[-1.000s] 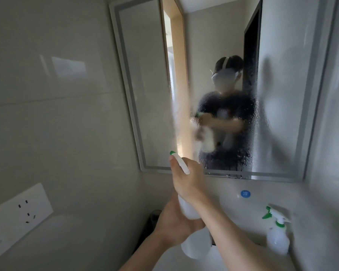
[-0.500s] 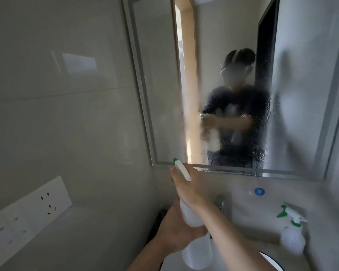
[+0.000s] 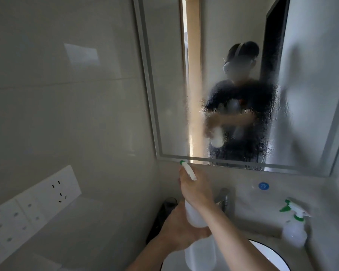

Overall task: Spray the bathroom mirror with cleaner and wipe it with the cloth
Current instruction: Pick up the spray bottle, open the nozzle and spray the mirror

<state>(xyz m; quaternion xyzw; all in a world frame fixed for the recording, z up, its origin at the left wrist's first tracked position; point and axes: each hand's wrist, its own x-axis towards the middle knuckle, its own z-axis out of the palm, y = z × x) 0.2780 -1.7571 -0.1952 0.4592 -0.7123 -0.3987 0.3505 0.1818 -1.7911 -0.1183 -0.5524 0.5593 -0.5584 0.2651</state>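
1. Sockets [image 3: 37, 208]: a row of white panels on the wall at 9 o'clock.
2. Two hands hold one bottle [image 3: 201, 255]. The left hand [image 3: 176, 231] is wrapped round its body. The right hand [image 3: 194, 189] is clamped on the trigger head, with the green-tipped nozzle aimed at 11 o'clock.
3. One mirror [image 3: 168, 94] at 12 o'clock, with droplets across its middle.
4. One round blue sticker [image 3: 263, 186]; its white mark is too small to read.
5. A second bottle [image 3: 295, 229], green trigger, stands on the tabletop [image 3: 258, 227] at 3 o'clock.
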